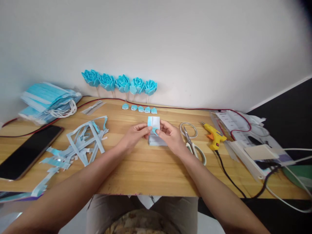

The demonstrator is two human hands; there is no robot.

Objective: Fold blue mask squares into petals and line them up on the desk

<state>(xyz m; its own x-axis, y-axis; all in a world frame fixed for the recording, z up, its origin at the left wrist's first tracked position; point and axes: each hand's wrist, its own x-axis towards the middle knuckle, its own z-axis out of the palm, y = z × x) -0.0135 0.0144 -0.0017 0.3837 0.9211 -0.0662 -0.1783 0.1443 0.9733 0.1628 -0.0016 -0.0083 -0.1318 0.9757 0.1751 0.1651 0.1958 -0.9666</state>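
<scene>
Between my two hands I hold a small blue and white piece of mask fabric [154, 121], with its lower corner folded. My left hand [137, 134] pinches its left side, thumb on top. My right hand [170, 133] pinches the right side, its thumb on the folded blue corner. Below the held piece lies a stack of pale fabric pieces [157, 141] on the table, partly hidden by my right hand. Just behind my hands stands a row of several small folded blue petals [140, 109].
Several blue fabric flowers [122, 83] on sticks lean along the wall. At left are face masks [46, 100], a phone [30, 151] and cut strips [84, 143]. To the right lie scissors [191, 141], a roll of tape [188, 130], a yellow glue gun [214, 136] and a power strip [243, 159].
</scene>
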